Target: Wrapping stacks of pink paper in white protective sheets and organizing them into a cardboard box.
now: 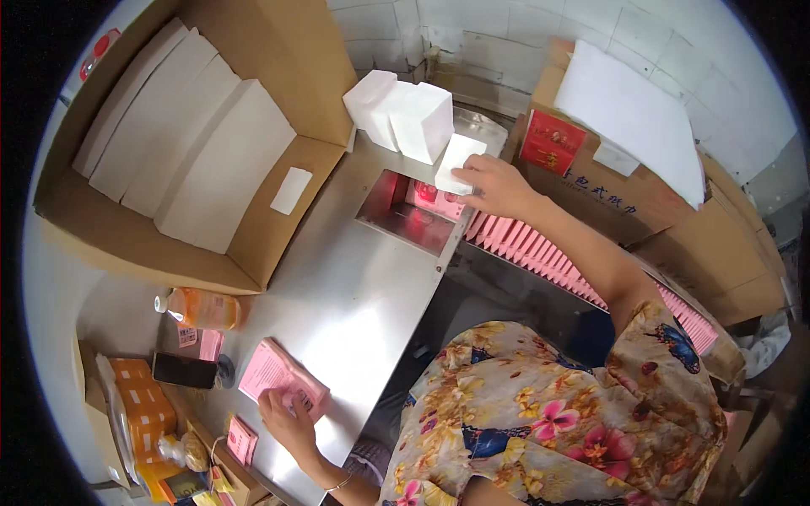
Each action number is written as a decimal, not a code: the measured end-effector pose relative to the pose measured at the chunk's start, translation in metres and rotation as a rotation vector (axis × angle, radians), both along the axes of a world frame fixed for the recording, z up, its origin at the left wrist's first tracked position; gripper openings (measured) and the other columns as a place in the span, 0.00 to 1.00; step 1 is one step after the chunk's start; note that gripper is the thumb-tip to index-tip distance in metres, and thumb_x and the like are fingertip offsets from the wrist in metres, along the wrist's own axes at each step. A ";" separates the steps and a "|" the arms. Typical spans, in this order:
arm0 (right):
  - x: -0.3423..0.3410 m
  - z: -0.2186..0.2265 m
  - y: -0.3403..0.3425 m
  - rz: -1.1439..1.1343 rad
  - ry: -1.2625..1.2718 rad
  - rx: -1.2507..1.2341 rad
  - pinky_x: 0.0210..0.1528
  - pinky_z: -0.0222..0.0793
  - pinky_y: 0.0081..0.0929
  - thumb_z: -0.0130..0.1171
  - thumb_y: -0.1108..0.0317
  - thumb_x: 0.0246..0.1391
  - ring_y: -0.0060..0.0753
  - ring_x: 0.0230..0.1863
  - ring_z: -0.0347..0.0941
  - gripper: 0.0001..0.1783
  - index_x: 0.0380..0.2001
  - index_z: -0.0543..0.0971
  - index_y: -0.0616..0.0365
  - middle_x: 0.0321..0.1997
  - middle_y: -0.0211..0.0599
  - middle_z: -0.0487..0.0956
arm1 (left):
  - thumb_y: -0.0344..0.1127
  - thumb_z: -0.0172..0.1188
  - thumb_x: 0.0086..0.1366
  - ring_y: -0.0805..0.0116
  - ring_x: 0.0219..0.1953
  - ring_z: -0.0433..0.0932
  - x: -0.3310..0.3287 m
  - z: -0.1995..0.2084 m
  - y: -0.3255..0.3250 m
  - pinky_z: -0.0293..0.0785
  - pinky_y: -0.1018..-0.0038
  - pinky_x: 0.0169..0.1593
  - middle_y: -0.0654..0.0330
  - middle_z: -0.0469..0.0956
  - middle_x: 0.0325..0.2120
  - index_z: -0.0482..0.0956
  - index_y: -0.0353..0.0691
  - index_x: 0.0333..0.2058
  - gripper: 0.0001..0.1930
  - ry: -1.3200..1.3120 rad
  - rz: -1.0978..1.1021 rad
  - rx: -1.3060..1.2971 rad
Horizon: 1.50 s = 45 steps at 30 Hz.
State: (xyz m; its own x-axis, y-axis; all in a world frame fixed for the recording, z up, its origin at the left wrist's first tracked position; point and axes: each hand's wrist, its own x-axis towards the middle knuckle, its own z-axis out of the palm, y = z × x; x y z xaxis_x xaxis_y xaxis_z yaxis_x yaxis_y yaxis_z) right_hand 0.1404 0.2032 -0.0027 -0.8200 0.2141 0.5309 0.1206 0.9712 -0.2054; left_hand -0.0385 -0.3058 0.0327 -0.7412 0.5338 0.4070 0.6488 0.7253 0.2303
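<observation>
My right hand (499,187) is closed on a white block of folded paper tissues (461,160), thumb and fingers at its right side. It is held beside the rectangular metal-lined opening (405,221) in the steel tabletop, where pink printed packaging lies. Two more white tissue blocks (419,118) stand just left of it. Low on the left, my left hand (289,424) rests with spread fingers on a stack of pink printed plastic bags (283,377) lying on the steel table (337,312). Its fingertips touch the top bag.
A large open cardboard box (253,253) with white tissue stacks stands at left. Nearby are an orange drink bottle (202,309), a phone (184,370) and a small pink packet (241,440). A row of pink packs (540,257) runs under my right arm, beside cardboard boxes (591,194).
</observation>
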 end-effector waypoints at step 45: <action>-0.065 -0.009 -0.129 0.685 -0.237 -0.010 0.73 0.50 0.55 0.63 0.74 0.46 0.31 0.64 0.71 0.28 0.54 0.78 0.45 0.60 0.32 0.76 | 0.40 0.69 0.52 0.48 0.63 0.67 0.043 -0.054 0.190 0.56 0.50 0.64 0.46 0.70 0.60 0.70 0.34 0.60 0.36 -0.238 -0.392 0.139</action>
State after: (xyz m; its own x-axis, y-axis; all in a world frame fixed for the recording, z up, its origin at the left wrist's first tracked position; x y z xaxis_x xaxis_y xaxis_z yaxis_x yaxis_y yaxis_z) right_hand 0.0755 0.0741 -0.0114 -0.8645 -0.3853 0.3228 -0.4721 0.8429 -0.2582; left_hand 0.0046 -0.1156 -0.0210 -0.5761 0.7441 0.3382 0.7849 0.3881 0.4831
